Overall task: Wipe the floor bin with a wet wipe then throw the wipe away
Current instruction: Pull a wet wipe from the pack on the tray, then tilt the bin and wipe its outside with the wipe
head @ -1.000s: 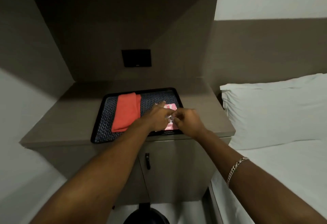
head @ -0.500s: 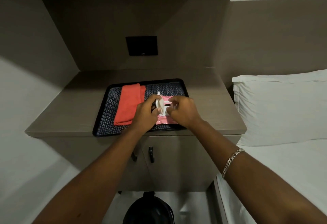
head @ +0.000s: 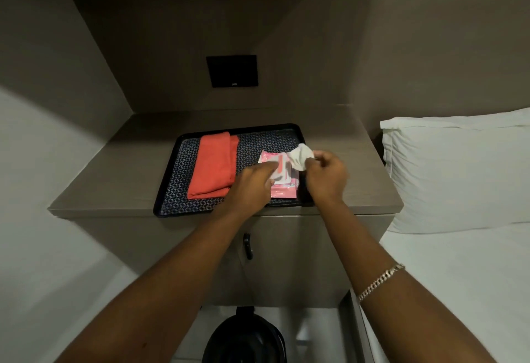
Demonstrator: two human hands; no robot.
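Right hand (head: 325, 179): fingers pinched together on a crumpled white wet wipe (head: 301, 156), held just above the far right corner of the pack.
Left hand (head: 252, 187): lies palm down with fingers extended and together, pressing on the pink wet wipe pack (head: 282, 187); it clamps nothing.
Wet wipe pack: flat on the right half of the tray, its near edge close to the tray's near rim, its right edge just beside the right rim.
Tray (head: 172, 179): black, patterned floor, sits on the nightstand top with its near rim almost flush with the counter's front edge.
Orange cloth (head: 212, 167): folded, lies on the tray's left half, apart from the pack.
Nightstand (head: 120, 167): bare counter to the left of the tray and behind it; a narrower strip on the right.
Floor bin (head: 243, 337): black, rounded, on the floor at the near bottom edge, below the cabinet door handle (head: 248, 245), between the two forearms.
Bed (head: 459, 276): white sheet and pillow (head: 459, 173) close against the nightstand's right side, leaving only a narrow floor gap around the bin.
Left wall (head: 43, 162): closes the space on the left.
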